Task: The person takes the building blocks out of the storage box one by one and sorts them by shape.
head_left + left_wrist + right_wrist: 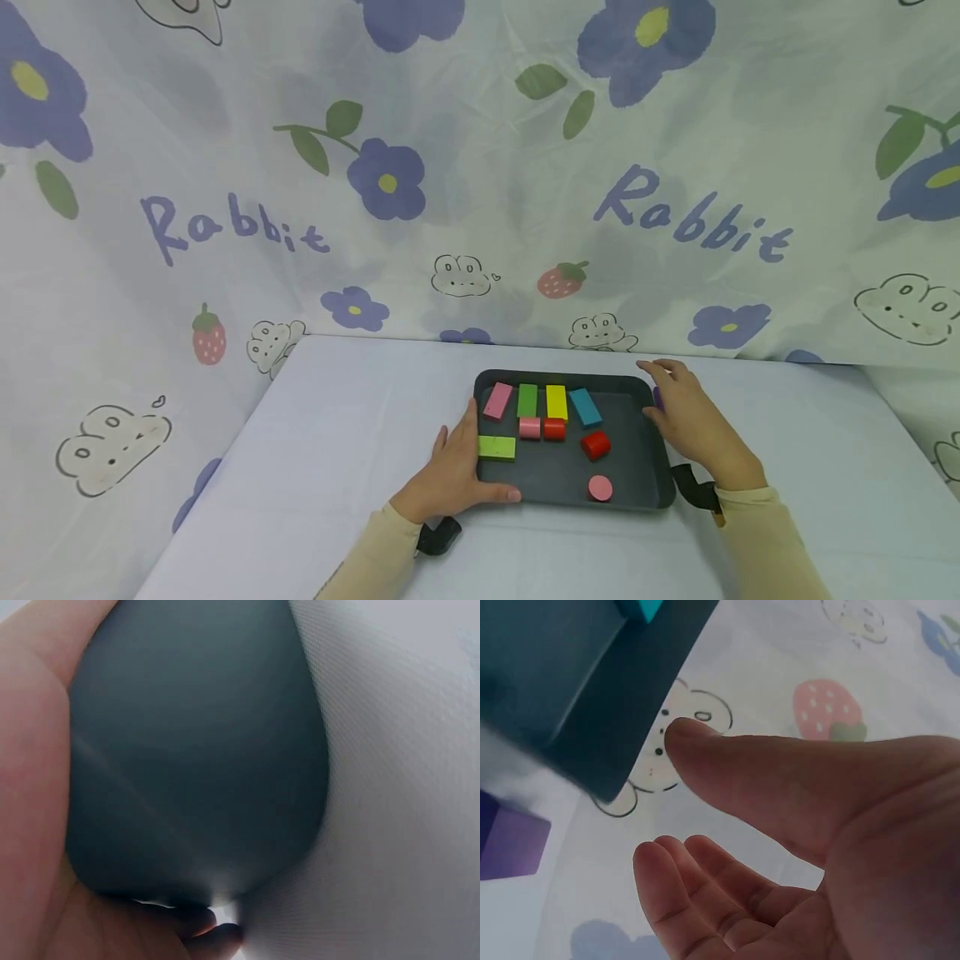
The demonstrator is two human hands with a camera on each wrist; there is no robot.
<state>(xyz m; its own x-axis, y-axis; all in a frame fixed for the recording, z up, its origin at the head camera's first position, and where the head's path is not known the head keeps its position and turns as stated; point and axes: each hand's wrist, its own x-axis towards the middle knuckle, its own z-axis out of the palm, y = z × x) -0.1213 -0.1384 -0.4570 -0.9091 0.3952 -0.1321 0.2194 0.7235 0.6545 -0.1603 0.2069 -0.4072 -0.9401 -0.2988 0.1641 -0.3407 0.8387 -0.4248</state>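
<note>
A dark grey tray (555, 492) lies on the white table, holding several coloured blocks. My left hand (447, 477) grips its near left corner, thumb along the front edge and fingers along the left side. In the left wrist view, the tray's smooth dark outer surface (202, 750) fills the space by the palm. My right hand (686, 417) is beside the tray's right edge, thumb and fingers spread apart, holding nothing. A purple block (514, 840) sits just outside the tray near that hand, mostly hidden by it in the head view.
Along the tray's back lie pink (498, 401), green (527, 401), yellow (556, 402) and blue (586, 407) blocks. A lime block (497, 448) is at its left. Pink (529, 428) and red (553, 429) cylinders lie mid-tray; another red (596, 445) and a pink one (600, 488) sit right.
</note>
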